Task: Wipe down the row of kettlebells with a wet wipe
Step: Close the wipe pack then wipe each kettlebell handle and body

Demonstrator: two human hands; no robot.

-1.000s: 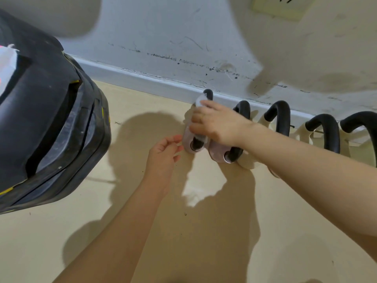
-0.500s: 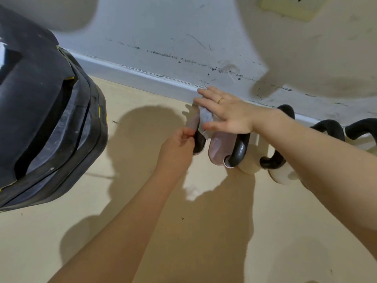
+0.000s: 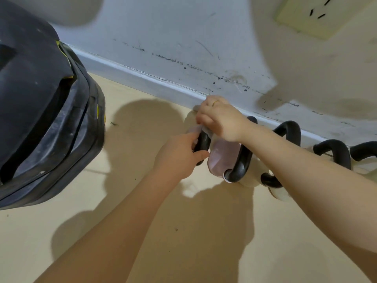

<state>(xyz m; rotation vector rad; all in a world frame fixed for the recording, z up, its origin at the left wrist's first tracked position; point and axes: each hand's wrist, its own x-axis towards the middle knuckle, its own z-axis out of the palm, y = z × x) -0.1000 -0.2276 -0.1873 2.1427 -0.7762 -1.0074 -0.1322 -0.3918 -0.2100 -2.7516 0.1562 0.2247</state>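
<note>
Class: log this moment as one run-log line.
left hand: grips handle, leftmost kettlebell | right hand: presses wet wipe on it | remaining kettlebells: untouched

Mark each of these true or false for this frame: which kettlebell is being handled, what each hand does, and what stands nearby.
1. The left hand grips the black handle of the end kettlebell. True.
2. The right hand wears a ring. True.
3. The right hand rests flat on the floor. False: it is raised over the end kettlebell, fingers curled.
4. The kettlebells stand in the middle of the room. False: they line the baseboard.
5. A wall socket is visible. True.
</note>
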